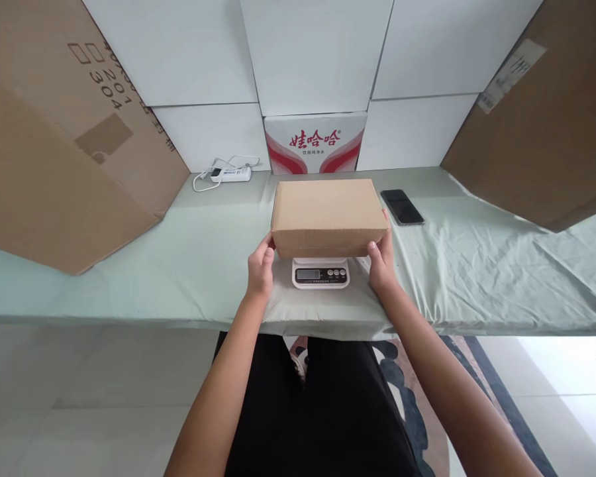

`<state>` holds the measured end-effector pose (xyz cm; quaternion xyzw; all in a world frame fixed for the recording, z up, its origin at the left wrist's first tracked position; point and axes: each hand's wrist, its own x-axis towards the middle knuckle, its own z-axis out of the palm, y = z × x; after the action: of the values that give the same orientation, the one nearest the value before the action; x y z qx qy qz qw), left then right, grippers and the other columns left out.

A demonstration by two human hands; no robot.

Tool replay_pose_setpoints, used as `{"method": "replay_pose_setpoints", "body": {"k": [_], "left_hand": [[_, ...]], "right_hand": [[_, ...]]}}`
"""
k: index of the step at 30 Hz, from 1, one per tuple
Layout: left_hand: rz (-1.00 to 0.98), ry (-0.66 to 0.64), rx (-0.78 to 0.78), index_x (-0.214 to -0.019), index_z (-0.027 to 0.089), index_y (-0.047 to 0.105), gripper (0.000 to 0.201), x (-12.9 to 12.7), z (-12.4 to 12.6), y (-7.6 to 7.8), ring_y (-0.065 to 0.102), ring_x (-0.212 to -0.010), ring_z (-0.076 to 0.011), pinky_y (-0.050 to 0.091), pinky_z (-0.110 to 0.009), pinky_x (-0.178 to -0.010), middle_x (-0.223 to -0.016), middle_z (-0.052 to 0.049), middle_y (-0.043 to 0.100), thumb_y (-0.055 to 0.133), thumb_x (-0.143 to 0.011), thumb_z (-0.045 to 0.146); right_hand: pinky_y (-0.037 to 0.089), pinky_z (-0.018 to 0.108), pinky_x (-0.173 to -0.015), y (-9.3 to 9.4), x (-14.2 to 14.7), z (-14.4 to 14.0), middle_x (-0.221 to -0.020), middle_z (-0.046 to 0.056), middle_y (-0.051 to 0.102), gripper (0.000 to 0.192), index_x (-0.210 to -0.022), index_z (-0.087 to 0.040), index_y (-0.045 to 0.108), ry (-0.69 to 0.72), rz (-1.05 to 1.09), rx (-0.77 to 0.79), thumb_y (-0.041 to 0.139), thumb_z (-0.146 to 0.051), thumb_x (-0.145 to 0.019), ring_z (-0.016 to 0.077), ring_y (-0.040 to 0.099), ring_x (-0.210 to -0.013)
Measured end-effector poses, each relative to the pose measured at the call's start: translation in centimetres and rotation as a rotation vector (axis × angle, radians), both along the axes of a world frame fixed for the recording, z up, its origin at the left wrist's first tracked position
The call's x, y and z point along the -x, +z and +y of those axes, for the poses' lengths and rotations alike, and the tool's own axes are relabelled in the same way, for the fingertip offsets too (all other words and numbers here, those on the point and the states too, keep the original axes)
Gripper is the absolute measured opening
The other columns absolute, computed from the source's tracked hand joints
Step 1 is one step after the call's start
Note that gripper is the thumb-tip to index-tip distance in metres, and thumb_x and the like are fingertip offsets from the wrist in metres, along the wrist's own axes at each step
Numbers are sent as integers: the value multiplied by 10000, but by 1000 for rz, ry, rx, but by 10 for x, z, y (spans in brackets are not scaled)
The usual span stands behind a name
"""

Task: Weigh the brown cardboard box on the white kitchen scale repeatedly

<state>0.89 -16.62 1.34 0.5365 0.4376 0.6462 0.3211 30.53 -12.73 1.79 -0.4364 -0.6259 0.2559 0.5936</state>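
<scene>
Only the head view to go on here. Got the box [329, 204] right over the scale [320, 274], flat side up and closed on top, near the front edge of the surface [193, 265]. Clamped on it from both ends: left grip [261, 265] at the near left corner, right grip [381, 260] around the right end with the thumb on the front face.

As for progress, would call it most of the way through this step: box lined up over the scale, not yet let go. Left to do, judging just from this: free both grips from the cardboard.

Now the annoying bits. Can't tell whether resting on the scale or held a hair above it, with the top of the scale covered by the box. Can spot the display [308, 274] poking out in front, but no way to make out a reading. Can't see the fingers tucked behind or under the box either, or anything inside it.

Around that: phone [402, 207] lying just beside the box on the right, power strip [231, 174] with a loose cable back on the left. Big left carton [69, 152] and right carton [541, 119] both cut off by the frame, label on the latter too blurry to read.
</scene>
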Motion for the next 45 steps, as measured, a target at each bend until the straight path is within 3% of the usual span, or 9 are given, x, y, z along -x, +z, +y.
{"method": "replay_pose_setpoints", "body": {"k": [6, 15, 24, 31, 36, 41, 45], "left_hand": [[-8, 0, 1, -1502, 207, 788, 792, 1, 1, -2, 721, -1516, -410, 578, -570, -1282, -1568, -195, 787, 576, -1049, 821], [-110, 123, -1, -1551, 253, 762, 796, 4, 6, -3, 633, -1638, -385, 490, -551, -1401, -1700, -176, 699, 597, -1030, 831], [-95, 63, 2, -1533, 260, 777, 781, 1, 7, -4, 659, -1616, -371, 517, -535, -1383, -1673, -165, 727, 586, -1037, 833], [-88, 40, -11, -1540, 244, 772, 799, 1, 7, -2, 663, -1608, -383, 525, -550, -1369, -1667, -177, 728, 584, -1038, 836], [-78, 50, 10, -1503, 243, 795, 807, 1, 6, -1, 677, -1591, -393, 535, -552, -1357, -1630, -181, 754, 587, -1021, 856], [-28, 15, 14, -1457, 225, 820, 786, 0, 3, -2, 715, -1537, -415, 575, -577, -1302, -1553, -191, 800, 574, -1035, 842], [-19, -26, -14, -1417, 236, 839, 755, 3, 7, 9, 739, -1508, -416, 594, -576, -1285, -1508, -179, 826, 602, -1027, 837]], "right_hand": [[425, 641, -1434, 1, 1, -2, -1804, 143, 569, 964, -1741, -322, 527, -15, 19, 6, 562, -903, -972, 405, 489, -1719], [552, 745, -1208, -9, -5, 6, -1607, 107, 632, 862, -1758, -474, 446, -179, 70, -113, 518, -835, -978, 411, 659, -1406], [504, 744, -1290, -6, -4, 4, -1652, 102, 623, 848, -1722, -455, 501, -99, 74, -91, 551, -837, -966, 441, 579, -1578], [533, 730, -1259, -5, -3, 4, -1585, 109, 683, 792, -1694, -427, 549, -126, 58, -131, 534, -805, -997, 417, 660, -1474], [526, 703, -1288, 5, -2, 0, -1598, 127, 713, 756, -1591, -374, 654, -123, 20, -143, 515, -827, -1002, 435, 617, -1555], [496, 725, -1319, 4, 0, -2, -1452, 133, 774, 749, -1575, -355, 690, -125, 12, -147, 509, -819, -1016, 443, 631, -1534], [475, 760, -1336, 4, -3, 7, -1479, 99, 750, 698, -1577, -402, 693, -121, 7, -144, 463, -803, -1054, 441, 655, -1493]]}}
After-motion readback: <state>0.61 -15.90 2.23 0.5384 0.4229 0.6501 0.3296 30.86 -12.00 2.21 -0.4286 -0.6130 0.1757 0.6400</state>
